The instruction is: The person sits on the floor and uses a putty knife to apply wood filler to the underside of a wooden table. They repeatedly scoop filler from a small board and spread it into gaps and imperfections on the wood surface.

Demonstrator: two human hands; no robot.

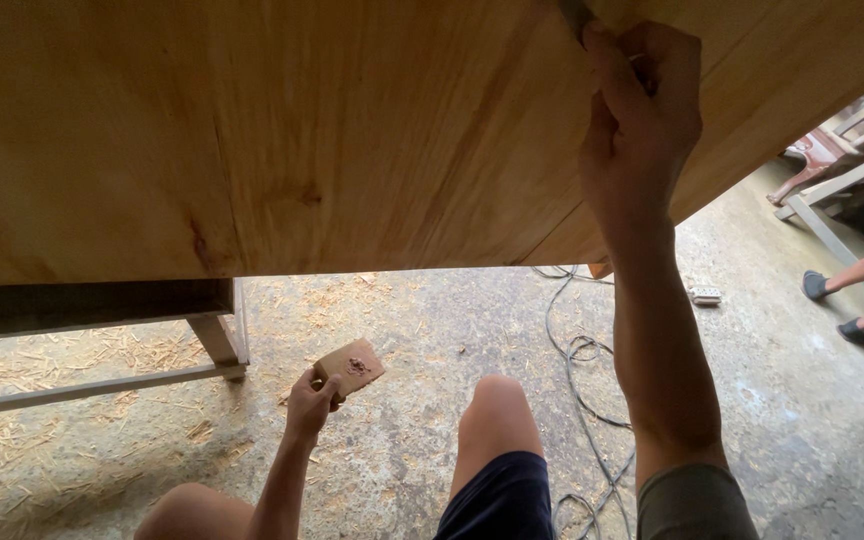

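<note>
A small brown board [350, 367] smeared with a reddish blob sits pinched in the left hand [309, 400], low above the dusty floor [422, 330]. The right hand [640, 110] reaches up, fingers closed around a dark tool [574, 15] pressed against the big pale wood panel [282, 130] overhead.

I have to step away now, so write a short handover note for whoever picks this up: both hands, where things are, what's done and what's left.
Right hand: raised, fingers closed on a small dark tool pressed against the wood panel near its upper edge; most of the tool is hidden.
Left hand: held low over the floor, gripping a small board with a dab of reddish filler on it.
Done: cannot tell from this view; no filled spots show on the panel.
Left: a knot and dark streaks on the panel look untreated.
Mind the cable on the floor.
</note>
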